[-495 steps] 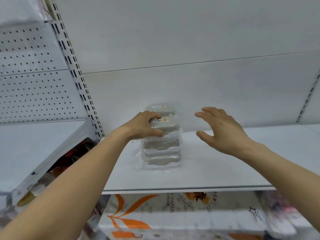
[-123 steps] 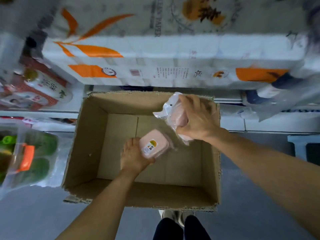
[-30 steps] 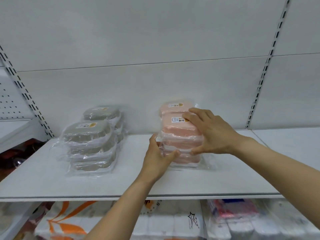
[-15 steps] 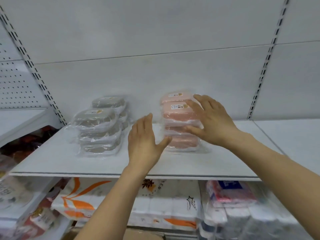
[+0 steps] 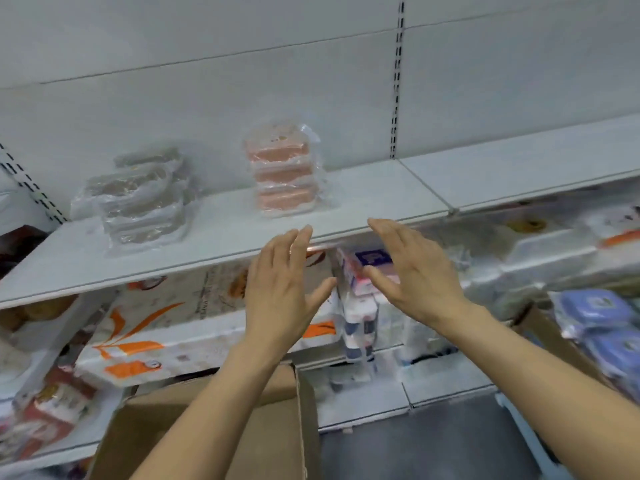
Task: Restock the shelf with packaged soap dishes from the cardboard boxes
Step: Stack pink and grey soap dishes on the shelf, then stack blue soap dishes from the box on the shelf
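A stack of pink packaged soap dishes (image 5: 282, 174) stands on the white shelf (image 5: 374, 188) near its middle. To its left sit stacks of grey packaged soap dishes (image 5: 138, 199). My left hand (image 5: 282, 289) and my right hand (image 5: 410, 268) hover in front of the shelf's edge, below the pink stack, fingers straight and apart, holding nothing. A cardboard box (image 5: 221, 431) stands on the floor under my left forearm. At the right edge a second box (image 5: 540, 323) holds blue packaged soap dishes (image 5: 599, 323).
Packs of toilet paper with orange print (image 5: 166, 327) and other wrapped goods (image 5: 360, 299) fill the shelf below. A slotted upright (image 5: 396, 81) divides the back panel. Red packages (image 5: 48, 410) lie low at the left. Grey floor (image 5: 433, 445) shows at bottom right.
Both hands have come off the pink stack and drawn back down in front of the shelf edge. The view has dropped and swung, bringing the floor boxes into sight.
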`<state>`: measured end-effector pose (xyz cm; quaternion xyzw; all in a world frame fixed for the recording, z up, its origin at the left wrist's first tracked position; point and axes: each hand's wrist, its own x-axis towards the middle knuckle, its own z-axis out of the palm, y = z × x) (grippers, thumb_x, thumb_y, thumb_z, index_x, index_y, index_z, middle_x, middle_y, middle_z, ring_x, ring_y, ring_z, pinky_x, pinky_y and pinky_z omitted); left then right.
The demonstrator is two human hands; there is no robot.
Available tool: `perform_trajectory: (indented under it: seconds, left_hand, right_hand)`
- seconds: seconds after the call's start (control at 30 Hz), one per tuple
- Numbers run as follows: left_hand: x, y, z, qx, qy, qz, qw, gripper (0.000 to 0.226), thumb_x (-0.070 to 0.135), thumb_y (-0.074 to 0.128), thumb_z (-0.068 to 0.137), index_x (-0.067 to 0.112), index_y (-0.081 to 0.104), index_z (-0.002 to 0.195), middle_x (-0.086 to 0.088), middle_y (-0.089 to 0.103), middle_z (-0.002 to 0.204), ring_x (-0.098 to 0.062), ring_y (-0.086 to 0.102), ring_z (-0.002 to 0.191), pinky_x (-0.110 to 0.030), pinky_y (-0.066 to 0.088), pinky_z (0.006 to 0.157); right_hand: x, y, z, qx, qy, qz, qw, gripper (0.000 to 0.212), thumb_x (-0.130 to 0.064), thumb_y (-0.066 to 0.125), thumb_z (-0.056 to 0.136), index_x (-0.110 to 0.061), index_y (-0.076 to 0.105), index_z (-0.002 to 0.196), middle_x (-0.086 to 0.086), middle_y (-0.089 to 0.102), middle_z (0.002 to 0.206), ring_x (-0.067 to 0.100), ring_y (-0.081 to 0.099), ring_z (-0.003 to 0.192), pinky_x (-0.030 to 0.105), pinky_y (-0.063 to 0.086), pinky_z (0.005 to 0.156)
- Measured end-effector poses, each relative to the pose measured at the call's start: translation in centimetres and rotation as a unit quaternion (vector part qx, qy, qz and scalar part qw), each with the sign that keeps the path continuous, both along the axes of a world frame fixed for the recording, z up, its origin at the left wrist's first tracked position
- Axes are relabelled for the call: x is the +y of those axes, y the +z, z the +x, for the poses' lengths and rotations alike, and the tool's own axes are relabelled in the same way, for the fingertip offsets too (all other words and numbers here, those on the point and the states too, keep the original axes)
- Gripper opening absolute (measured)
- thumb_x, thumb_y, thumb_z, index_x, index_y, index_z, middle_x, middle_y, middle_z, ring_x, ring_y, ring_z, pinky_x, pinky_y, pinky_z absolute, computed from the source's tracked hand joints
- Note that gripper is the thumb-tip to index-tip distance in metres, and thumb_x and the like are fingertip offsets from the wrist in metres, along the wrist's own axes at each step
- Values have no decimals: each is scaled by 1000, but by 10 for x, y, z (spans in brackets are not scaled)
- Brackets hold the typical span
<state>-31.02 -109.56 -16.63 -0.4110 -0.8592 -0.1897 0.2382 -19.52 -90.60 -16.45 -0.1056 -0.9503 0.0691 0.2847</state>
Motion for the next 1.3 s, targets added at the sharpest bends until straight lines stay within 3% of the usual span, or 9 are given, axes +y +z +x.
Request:
perform_trajectory:
  seconds: [0.2, 0.37, 0.5, 0.7, 0.83, 1.0, 1.3]
  left_hand:
    - [68, -27, 60, -17, -44, -70, 996, 72, 63, 40, 85, 20, 46, 144, -6, 52, 136, -31, 48, 126, -48, 39, 104]
    - [147, -40, 110, -42, -91, -55, 993, 71, 61, 49, 88, 20, 41, 146, -3, 50, 139, -27, 44, 129, -47, 36, 108]
    - [223, -61, 165, -70, -130, -39, 988, 70, 61, 45, 88, 19, 42, 143, -4, 51, 137, -25, 47, 125, -43, 38, 103]
    - [365, -115, 257, -199, -156, -58, 966, 69, 50, 61, 90, 20, 37, 147, -2, 46, 141, -23, 43, 129, -39, 38, 101]
    - [429, -159, 306, -340, -142, -57, 928, 70, 43, 63, 91, 20, 32, 150, -2, 39, 147, -22, 36, 134, -32, 33, 101]
    - [469, -204, 321, -400, -108, -107, 904, 72, 35, 68, 89, 18, 33, 150, -8, 39, 147, -26, 36, 135, -32, 30, 104]
    - [560, -244, 279, -376, -114, -180, 902, 79, 35, 70, 83, 12, 34, 149, -10, 41, 145, -31, 37, 132, -34, 32, 102]
  right_hand:
    - [46, -25, 89, -64, -113, 11, 991, 61, -47, 54, 85, -13, 52, 135, 14, 52, 140, 33, 49, 127, 50, 42, 101]
    - [113, -36, 158, -65, -169, 1, 984, 59, -43, 59, 90, -15, 46, 140, 10, 49, 142, 30, 46, 128, 45, 36, 103]
    - [189, -54, 225, -90, -204, -23, 975, 55, -41, 57, 92, -17, 46, 140, 6, 53, 136, 29, 49, 123, 42, 37, 99]
    - [331, -83, 324, -155, -227, -57, 960, 55, -36, 59, 92, -16, 45, 141, 6, 51, 136, 30, 47, 123, 43, 37, 96]
    - [407, -123, 378, -252, -214, -107, 938, 61, -37, 57, 92, -23, 34, 147, 2, 43, 142, 26, 41, 128, 39, 37, 97]
    - [455, -184, 394, -366, -138, -184, 902, 70, -38, 61, 89, -25, 28, 149, 0, 33, 146, 26, 38, 130, 40, 42, 99]
    - [498, -248, 355, -404, -90, -209, 886, 68, -30, 60, 88, -29, 30, 149, -2, 34, 150, 25, 37, 130, 38, 42, 98]
